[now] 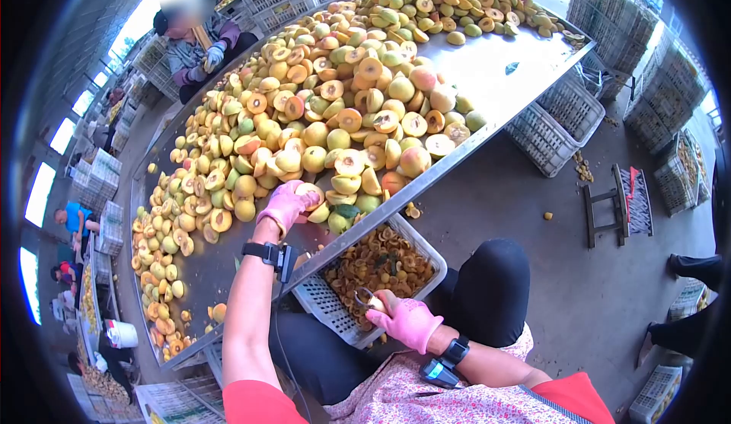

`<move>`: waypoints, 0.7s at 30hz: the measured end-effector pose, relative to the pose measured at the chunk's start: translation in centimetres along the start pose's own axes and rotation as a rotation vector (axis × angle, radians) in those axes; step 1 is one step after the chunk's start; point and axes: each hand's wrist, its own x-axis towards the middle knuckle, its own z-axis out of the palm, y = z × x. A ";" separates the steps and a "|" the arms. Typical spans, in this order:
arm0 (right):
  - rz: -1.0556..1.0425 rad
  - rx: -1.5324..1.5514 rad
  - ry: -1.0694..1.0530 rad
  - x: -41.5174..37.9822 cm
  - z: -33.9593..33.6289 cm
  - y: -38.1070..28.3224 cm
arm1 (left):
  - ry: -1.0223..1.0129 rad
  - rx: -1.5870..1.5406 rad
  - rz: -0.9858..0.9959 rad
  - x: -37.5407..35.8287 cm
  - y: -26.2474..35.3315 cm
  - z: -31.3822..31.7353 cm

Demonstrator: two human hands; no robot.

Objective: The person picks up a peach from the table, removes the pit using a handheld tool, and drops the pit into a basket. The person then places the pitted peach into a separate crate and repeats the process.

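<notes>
My left hand (283,207), in a pink glove, is closed around a halved peach (309,193) at the near edge of a large pile of peach halves (335,112). A green leaf (346,211) lies just right of it. Over a plastic crate, my right hand (411,323), also gloved in pink, grips a pitting tool (373,301) with a pale handle and a curved metal loop at its end. The crate (314,302) holds pits and fruit scraps (381,268). Fingers on the far side of each hand are partly hidden.
The metal table (487,131) has a raised rim on my side. White crates (560,123) and a small wooden stool (618,207) stand on the floor to the right. Another person (194,51) sits across the table at upper left. Stacked crates (609,20) rise behind.
</notes>
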 end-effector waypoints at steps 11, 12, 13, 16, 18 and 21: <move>-0.138 0.125 0.127 -1.1 -0.6 -2.4 | -0.199 -1.082 0.150 -11.9 0.0 1.8; -0.209 0.126 0.155 -1.3 -0.7 -3.1 | -0.193 -1.108 0.155 -13.7 0.0 3.4; -0.276 0.128 0.185 -1.6 -0.8 -3.7 | -0.191 -1.135 0.158 -15.3 0.0 5.1; -0.272 0.078 0.180 -1.9 -0.8 -4.5 | -0.097 -1.176 0.128 -18.3 -0.3 10.0; -0.275 0.058 0.192 -2.1 -0.6 -4.5 | 0.020 -1.092 0.072 -19.9 0.2 12.0; -0.186 0.043 0.130 -2.5 -0.8 -4.5 | 0.099 -1.134 0.054 -21.1 0.9 13.1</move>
